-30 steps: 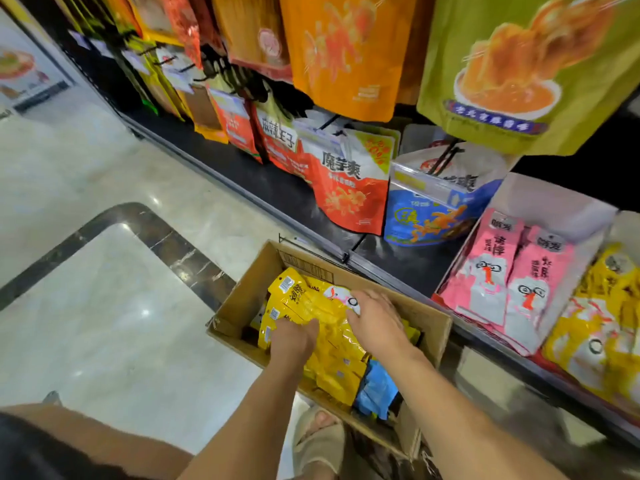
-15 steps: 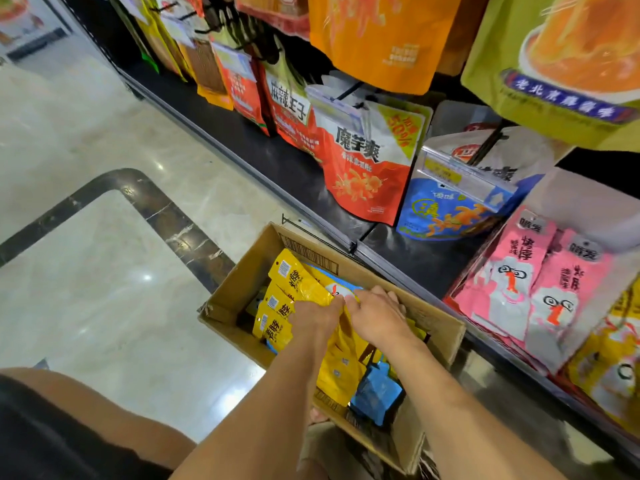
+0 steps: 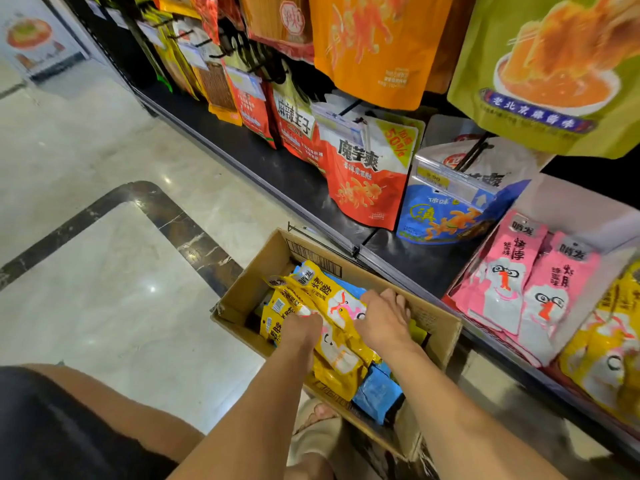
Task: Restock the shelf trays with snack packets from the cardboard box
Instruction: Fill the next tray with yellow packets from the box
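Cardboard box [image 3: 242, 296] on the pale floor [image 3: 104, 306], open at the top, close to the front edge of the dark shelf [image 3: 277, 168]. Inside it lies a loose heap of yellow packets [image 3: 322, 289], printed with a cartoon bird, and under them at the near end some blue packets [image 3: 375, 393].

Both of the person's arms reach down into the box. The left hand [image 3: 301, 327] has its fingers curled down into the heap, its grip closed round some of the yellow packets. The right hand [image 3: 382, 320] lies on top of the same heap with its fingers spread and fairly straight, reaching toward the far wall of the box; its grip is wide and pressing, not closed.

Up on the shelf to the right stands a tilted white shelf tray [image 3: 571, 209] holding pink packets [image 3: 512, 285] in two rows. Just beside it, at the frame's edge, more yellow bird packets [image 3: 609, 348] sit in a neighbouring tray.

Large hanging bags [image 3: 367, 178], red, orange, green and blue, hang on hooks above the shelf. A sandalled foot [image 3: 315, 431] shows beside the box's near wall.
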